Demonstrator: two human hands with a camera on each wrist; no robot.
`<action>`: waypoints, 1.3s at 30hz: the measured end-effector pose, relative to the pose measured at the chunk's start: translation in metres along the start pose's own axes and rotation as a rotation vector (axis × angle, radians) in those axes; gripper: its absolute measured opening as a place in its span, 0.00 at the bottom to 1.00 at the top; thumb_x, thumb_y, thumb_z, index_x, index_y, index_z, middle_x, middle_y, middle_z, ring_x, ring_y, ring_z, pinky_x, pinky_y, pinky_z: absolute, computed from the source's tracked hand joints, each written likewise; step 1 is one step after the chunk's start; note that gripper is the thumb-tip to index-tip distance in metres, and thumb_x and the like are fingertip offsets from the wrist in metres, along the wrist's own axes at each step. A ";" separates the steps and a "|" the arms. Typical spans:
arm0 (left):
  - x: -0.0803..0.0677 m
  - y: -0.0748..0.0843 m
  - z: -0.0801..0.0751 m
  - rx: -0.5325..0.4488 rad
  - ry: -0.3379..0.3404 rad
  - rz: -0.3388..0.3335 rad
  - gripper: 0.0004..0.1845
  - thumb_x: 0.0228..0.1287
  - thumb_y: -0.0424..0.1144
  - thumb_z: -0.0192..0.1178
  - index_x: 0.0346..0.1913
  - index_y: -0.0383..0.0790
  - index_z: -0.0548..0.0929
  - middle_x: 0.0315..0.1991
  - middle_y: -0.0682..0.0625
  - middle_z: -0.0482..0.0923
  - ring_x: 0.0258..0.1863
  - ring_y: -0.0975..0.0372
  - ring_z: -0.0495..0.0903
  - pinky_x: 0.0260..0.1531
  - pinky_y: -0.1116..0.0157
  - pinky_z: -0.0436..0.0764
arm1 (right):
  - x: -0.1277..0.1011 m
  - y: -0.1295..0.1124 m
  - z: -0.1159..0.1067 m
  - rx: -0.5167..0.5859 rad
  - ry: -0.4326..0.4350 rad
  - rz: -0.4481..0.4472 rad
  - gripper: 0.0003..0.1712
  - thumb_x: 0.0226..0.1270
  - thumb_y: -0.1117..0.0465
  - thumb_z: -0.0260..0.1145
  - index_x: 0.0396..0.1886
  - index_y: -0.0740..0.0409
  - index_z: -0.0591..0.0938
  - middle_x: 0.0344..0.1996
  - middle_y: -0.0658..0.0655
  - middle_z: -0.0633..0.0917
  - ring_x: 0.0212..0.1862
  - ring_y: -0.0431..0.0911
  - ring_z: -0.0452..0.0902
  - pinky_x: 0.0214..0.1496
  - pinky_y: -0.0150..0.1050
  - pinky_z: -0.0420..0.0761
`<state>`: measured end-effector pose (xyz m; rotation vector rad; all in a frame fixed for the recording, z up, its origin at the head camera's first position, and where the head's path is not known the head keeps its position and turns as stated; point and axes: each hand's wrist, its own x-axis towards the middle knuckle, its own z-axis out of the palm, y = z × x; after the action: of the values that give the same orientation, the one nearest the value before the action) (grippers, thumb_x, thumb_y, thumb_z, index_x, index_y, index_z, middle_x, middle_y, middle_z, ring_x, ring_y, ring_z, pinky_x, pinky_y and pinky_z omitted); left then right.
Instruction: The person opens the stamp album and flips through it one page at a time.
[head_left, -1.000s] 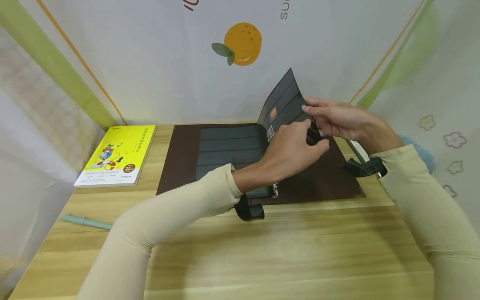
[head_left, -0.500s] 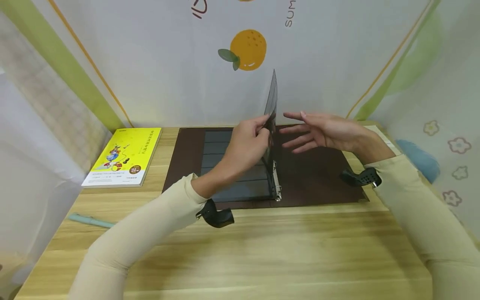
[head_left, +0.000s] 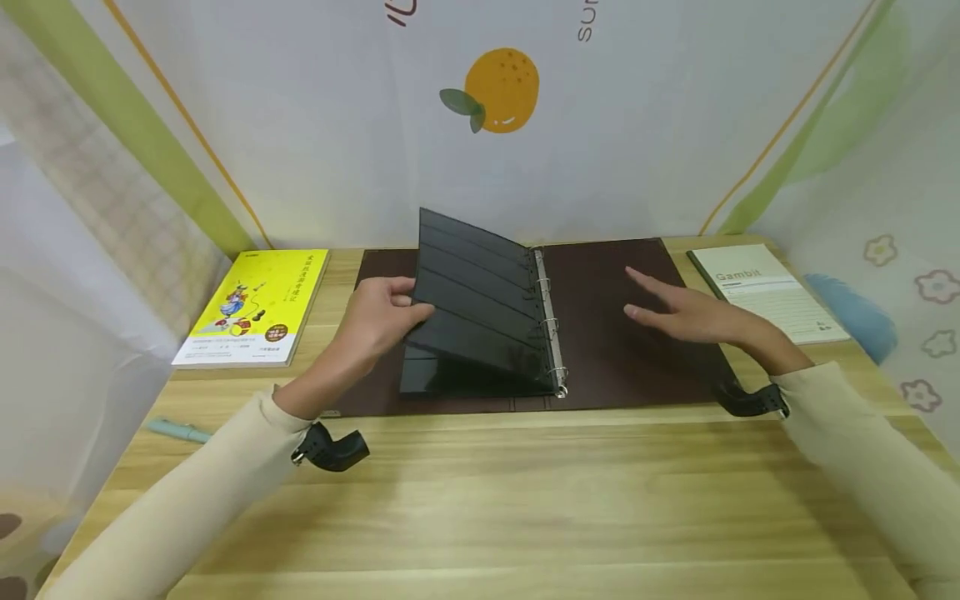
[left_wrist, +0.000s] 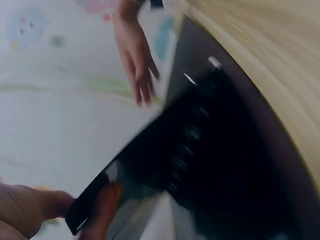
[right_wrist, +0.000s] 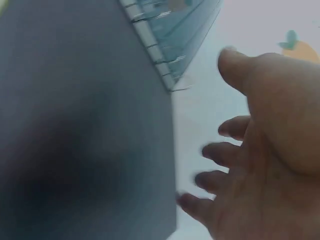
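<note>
A dark brown ring binder [head_left: 622,358] lies spread on the table, its metal rings [head_left: 550,323] running down the middle. My left hand [head_left: 378,317] pinches the outer edge of a black pocket page [head_left: 480,292] between thumb and fingers. That page slants up over the left cover, its far corner raised, with another black page [head_left: 420,375] flat beneath it. Over the right cover hovers my right hand [head_left: 690,315], fingers extended and holding nothing. The right wrist view shows the right hand [right_wrist: 265,145] with fingers spread, apart from the binder.
A yellow book [head_left: 251,308] lies left of the binder, and a teal pen [head_left: 178,430] is nearer the front. On the right sits a notepad [head_left: 768,292] marked "Gambit", beside a fuzzy blue thing [head_left: 855,312]. A white printed curtain [head_left: 337,125] hangs behind the table.
The pocket page has swung from the right side over to the left with my left hand. My right hand has let go of it and drawn off to the right, uncovering the right cover.
</note>
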<state>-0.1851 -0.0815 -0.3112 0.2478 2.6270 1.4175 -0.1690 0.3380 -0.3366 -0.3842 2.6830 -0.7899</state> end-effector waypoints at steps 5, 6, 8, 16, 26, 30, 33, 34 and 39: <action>0.009 -0.035 -0.002 0.169 -0.079 -0.094 0.38 0.67 0.40 0.66 0.72 0.23 0.65 0.28 0.44 0.82 0.27 0.61 0.77 0.32 0.68 0.75 | 0.001 0.017 0.030 -0.151 0.033 -0.024 0.51 0.75 0.44 0.62 0.83 0.58 0.46 0.81 0.70 0.40 0.80 0.72 0.28 0.73 0.77 0.40; 0.010 -0.041 -0.002 0.210 -0.099 -0.106 0.39 0.67 0.41 0.67 0.72 0.22 0.65 0.21 0.48 0.78 0.22 0.63 0.74 0.28 0.68 0.72 | 0.001 0.018 0.035 -0.173 0.034 -0.028 0.51 0.74 0.43 0.63 0.83 0.59 0.48 0.81 0.71 0.41 0.80 0.72 0.28 0.73 0.77 0.39; 0.012 -0.051 -0.001 0.282 -0.130 -0.118 0.40 0.66 0.43 0.68 0.71 0.20 0.65 0.15 0.54 0.71 0.18 0.64 0.69 0.25 0.68 0.68 | 0.000 0.019 0.043 -0.197 0.026 -0.032 0.52 0.72 0.42 0.64 0.82 0.60 0.50 0.81 0.72 0.43 0.79 0.73 0.29 0.73 0.78 0.36; 0.007 -0.062 0.007 0.509 -0.152 -0.011 0.36 0.64 0.46 0.71 0.62 0.18 0.75 0.21 0.43 0.81 0.15 0.63 0.72 0.20 0.69 0.69 | -0.002 0.022 0.052 -0.198 -0.005 -0.001 0.52 0.71 0.39 0.64 0.83 0.57 0.51 0.81 0.70 0.42 0.80 0.72 0.29 0.74 0.76 0.33; -0.006 -0.073 0.024 0.814 -0.157 0.372 0.36 0.70 0.48 0.64 0.72 0.29 0.69 0.72 0.26 0.64 0.68 0.35 0.70 0.58 0.42 0.79 | 0.003 0.025 0.063 -0.168 -0.013 -0.015 0.53 0.71 0.38 0.63 0.83 0.57 0.50 0.81 0.69 0.42 0.80 0.71 0.28 0.74 0.75 0.32; -0.007 -0.076 0.028 0.846 -0.338 0.397 0.36 0.78 0.51 0.53 0.80 0.39 0.57 0.80 0.31 0.49 0.79 0.37 0.49 0.73 0.36 0.59 | 0.006 0.022 0.064 -0.161 -0.017 -0.026 0.53 0.72 0.39 0.63 0.83 0.57 0.50 0.81 0.70 0.41 0.80 0.71 0.28 0.74 0.75 0.32; -0.007 -0.077 0.031 0.864 -0.435 0.367 0.34 0.81 0.51 0.47 0.81 0.41 0.53 0.81 0.33 0.44 0.81 0.39 0.45 0.75 0.36 0.53 | 0.005 0.024 0.066 -0.162 -0.021 -0.025 0.53 0.72 0.39 0.62 0.83 0.57 0.49 0.81 0.70 0.41 0.80 0.71 0.27 0.74 0.75 0.31; -0.007 -0.077 0.033 0.873 -0.447 0.367 0.34 0.82 0.51 0.45 0.81 0.41 0.52 0.81 0.34 0.44 0.81 0.39 0.44 0.75 0.37 0.52 | 0.004 0.026 0.066 -0.160 -0.021 -0.023 0.53 0.72 0.39 0.62 0.83 0.57 0.49 0.81 0.70 0.41 0.80 0.71 0.27 0.74 0.75 0.31; -0.003 -0.078 0.041 0.878 -0.458 0.399 0.34 0.81 0.53 0.44 0.82 0.44 0.51 0.82 0.36 0.43 0.81 0.42 0.44 0.77 0.39 0.53 | -0.006 0.033 0.064 -0.149 -0.023 -0.008 0.52 0.72 0.39 0.63 0.83 0.58 0.50 0.81 0.70 0.41 0.80 0.72 0.27 0.73 0.77 0.31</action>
<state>-0.1798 -0.0905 -0.3984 1.0777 2.6708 0.1056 -0.1448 0.3361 -0.4049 -0.4368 2.7281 -0.5853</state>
